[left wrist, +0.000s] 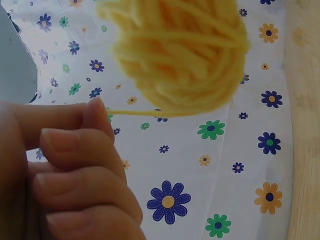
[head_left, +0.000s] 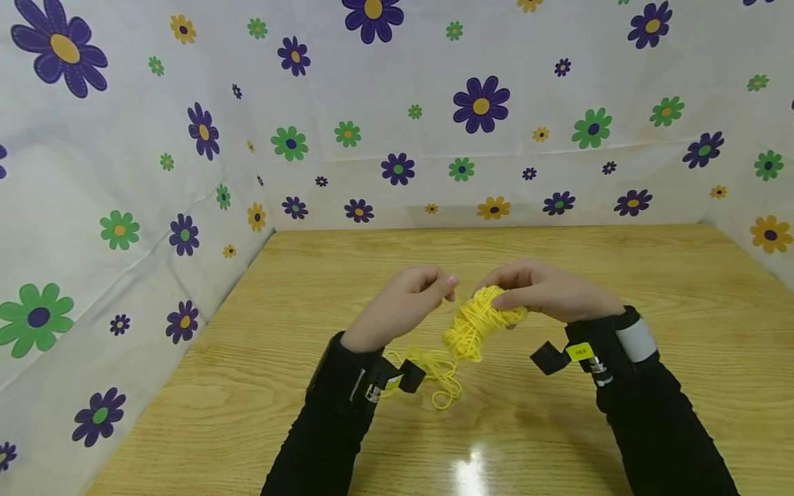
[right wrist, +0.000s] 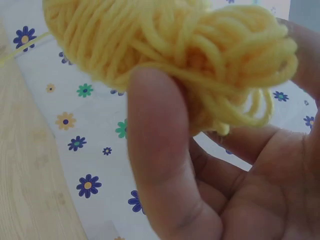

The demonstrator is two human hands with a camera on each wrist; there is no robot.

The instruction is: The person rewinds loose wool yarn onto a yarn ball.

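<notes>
My right hand (head_left: 552,293) holds a wound bundle of yellow yarn (head_left: 474,324) above the table, thumb on its near side and fingers behind it. Loops stick out at the bundle's end beside the thumb (right wrist: 157,115). To the left, my left hand (head_left: 406,303) pinches a single yellow strand (left wrist: 140,113) between thumb and index finger, its other fingers curled in. That strand runs straight across to the underside of the bundle in the left wrist view. Loose yarn (head_left: 437,372) lies in tangled loops on the table below, partly hidden behind the left wrist.
A light wooden table (head_left: 248,393) spreads under both hands. White cloth with printed flowers (head_left: 384,89) hangs along its back and sides. Each wrist carries a black strap with a small camera (head_left: 548,358).
</notes>
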